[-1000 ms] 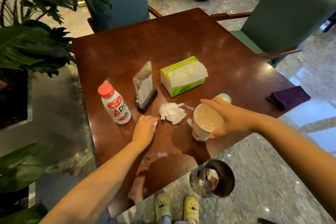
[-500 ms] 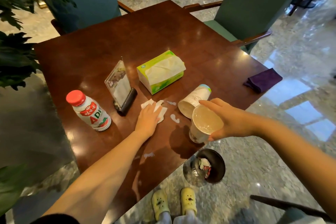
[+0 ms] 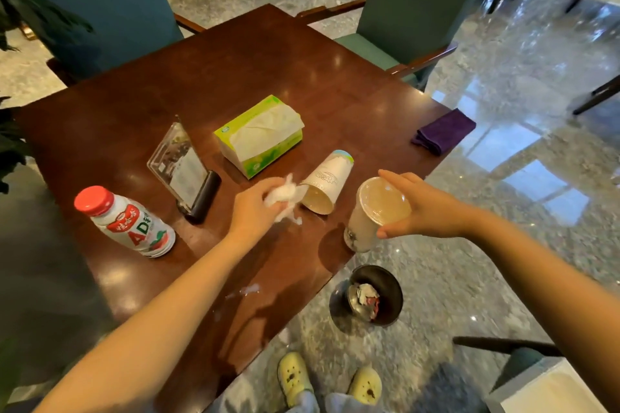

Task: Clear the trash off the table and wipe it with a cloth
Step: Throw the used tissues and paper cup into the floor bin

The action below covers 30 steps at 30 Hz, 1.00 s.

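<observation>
My left hand [image 3: 252,208] grips a crumpled white tissue [image 3: 283,196] just above the brown wooden table [image 3: 208,77]. My right hand [image 3: 424,206] holds a lidded plastic cup [image 3: 370,213] by its rim at the table's near edge. A white paper cup [image 3: 327,183] lies on its side between the two hands. A white bottle with a red cap [image 3: 125,223] lies to the left. A folded purple cloth [image 3: 443,131] sits on the table's right corner. Small wet smears [image 3: 245,290] mark the tabletop near my left forearm.
A green tissue box [image 3: 260,134] and an acrylic sign holder [image 3: 183,166] stand mid-table. A dark waste bin [image 3: 370,298] with trash inside stands on the floor below the near edge. Green chairs [image 3: 416,0] flank the far sides. Plant leaves [image 3: 13,141] crowd the left.
My left hand went from pressing flat on the tissue to bunching it up and lifting it. My right hand keeps the lidded cup, now tilted and a little further off the table's edge.
</observation>
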### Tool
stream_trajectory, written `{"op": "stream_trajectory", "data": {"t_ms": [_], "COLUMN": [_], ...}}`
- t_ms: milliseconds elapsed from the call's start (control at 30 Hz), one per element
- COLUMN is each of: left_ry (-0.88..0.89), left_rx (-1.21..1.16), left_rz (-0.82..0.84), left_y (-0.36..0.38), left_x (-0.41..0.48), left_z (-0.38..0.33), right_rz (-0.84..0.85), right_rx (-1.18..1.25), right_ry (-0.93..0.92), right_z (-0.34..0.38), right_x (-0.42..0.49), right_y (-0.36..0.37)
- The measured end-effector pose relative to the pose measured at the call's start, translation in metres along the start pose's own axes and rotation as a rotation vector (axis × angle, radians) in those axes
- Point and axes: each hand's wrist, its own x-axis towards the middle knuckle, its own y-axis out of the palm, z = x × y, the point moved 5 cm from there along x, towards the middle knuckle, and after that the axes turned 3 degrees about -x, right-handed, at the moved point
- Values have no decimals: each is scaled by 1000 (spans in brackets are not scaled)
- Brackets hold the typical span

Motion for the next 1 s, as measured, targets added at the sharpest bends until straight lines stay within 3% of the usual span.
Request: {"op": "stream_trajectory", "data": {"t_ms": [233, 400, 500, 600, 867, 1000], "left_ry": [20, -41, -89, -146, -441, -568], "left_rx": [-331, -320, -269, -192, 126, 146], "left_rz": [204, 236, 286, 357, 561, 541], "left_y": [74, 143, 185, 227, 330, 391], "left_x": [-26, -36, -39, -48, -80, -78], "left_z": [-101, -120, -120, -106, 20, 87], "right_rz": [-154, -215, -235, -229, -116, -164], "right_rx": [297, 592, 631, 505, 379, 380], "right_ry": [159, 172, 274, 416, 458, 498], "right_z": [-43, -96, -138, -186, -268, -320], "right_x": [-6, -22, -26, -20, 18, 58], "right_y": [-21, -16, -1, 28, 163, 237]}}
